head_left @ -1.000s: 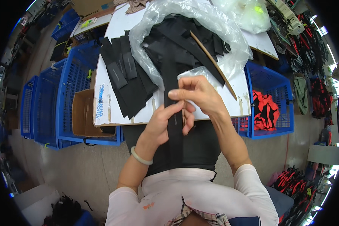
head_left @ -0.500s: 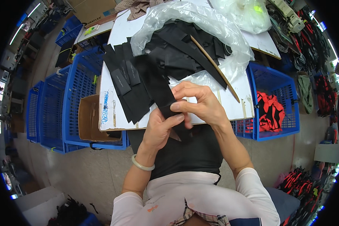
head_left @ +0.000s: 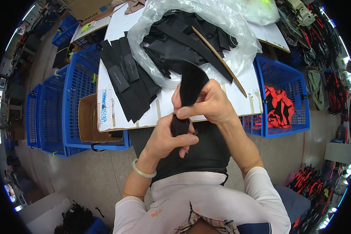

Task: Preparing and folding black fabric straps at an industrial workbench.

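A black fabric strip (head_left: 192, 84) is bent between my two hands just over the table's front edge. My left hand (head_left: 165, 136) is closed round its lower part, thumb lying across it. With thumb and fingers my right hand (head_left: 210, 103) pinches the strip higher up, where it curves upward and to the right. To the left, several flat black strips (head_left: 132, 85) with small labels lie overlapped on the white table (head_left: 165, 107). Beyond my hands a clear plastic bag (head_left: 138, 33) holds a heap of black fabric pieces (head_left: 183, 39).
A thin wooden stick (head_left: 218, 58) lies across the heap and table at right. Blue crates (head_left: 76, 82) stand left of the table, one with a cardboard box (head_left: 87, 119). Another blue crate (head_left: 275, 132) at right holds red and black fabric (head_left: 279, 107).
The strip, which stretched toward the far left, now curls upward and right. My left hand has turned, its thumb now across the strip. The view has shifted slightly.
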`<state>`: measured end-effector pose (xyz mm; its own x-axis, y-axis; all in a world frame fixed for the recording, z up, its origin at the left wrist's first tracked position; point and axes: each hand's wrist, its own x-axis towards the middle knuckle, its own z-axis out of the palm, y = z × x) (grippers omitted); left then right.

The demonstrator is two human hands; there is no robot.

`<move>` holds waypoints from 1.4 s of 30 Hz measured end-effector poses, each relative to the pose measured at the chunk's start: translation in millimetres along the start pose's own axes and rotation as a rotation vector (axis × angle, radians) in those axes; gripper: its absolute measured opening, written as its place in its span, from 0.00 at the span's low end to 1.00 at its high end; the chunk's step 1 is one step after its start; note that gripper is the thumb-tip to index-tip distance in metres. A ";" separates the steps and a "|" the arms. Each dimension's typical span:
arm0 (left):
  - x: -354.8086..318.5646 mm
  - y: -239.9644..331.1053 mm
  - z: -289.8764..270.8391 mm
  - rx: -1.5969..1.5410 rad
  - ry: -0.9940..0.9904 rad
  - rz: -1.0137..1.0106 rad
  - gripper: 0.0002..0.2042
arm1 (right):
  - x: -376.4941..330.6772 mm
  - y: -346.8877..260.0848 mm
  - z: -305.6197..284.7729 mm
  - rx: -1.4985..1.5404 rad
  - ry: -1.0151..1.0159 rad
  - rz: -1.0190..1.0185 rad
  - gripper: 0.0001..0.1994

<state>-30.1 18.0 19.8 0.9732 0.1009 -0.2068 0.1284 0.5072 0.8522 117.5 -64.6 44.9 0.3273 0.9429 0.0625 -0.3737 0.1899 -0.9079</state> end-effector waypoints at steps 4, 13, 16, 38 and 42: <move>7.2 -14.9 9.0 0.542 0.370 0.302 0.13 | -5.7 10.6 6.3 -0.586 0.111 -0.228 0.05; 1.7 -3.7 16.4 0.503 0.422 0.191 0.13 | -11.1 -1.0 9.6 -0.052 0.181 -0.003 0.08; -6.7 -2.8 4.6 0.074 0.125 0.073 0.13 | -10.8 2.8 -1.8 -0.045 0.062 0.013 0.10; 27.8 5.6 -25.0 -0.518 0.478 0.381 0.11 | -36.4 51.2 0.6 -0.621 0.217 0.257 0.13; 33.5 11.9 -31.8 -0.531 0.540 0.446 0.10 | -48.9 70.7 14.8 -0.394 0.255 0.292 0.15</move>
<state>-2.0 54.7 7.8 0.6712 0.7074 -0.2217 -0.4783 0.6418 0.5994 62.2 -93.3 -16.2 0.4768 0.8354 -0.2734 -0.1440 -0.2326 -0.9619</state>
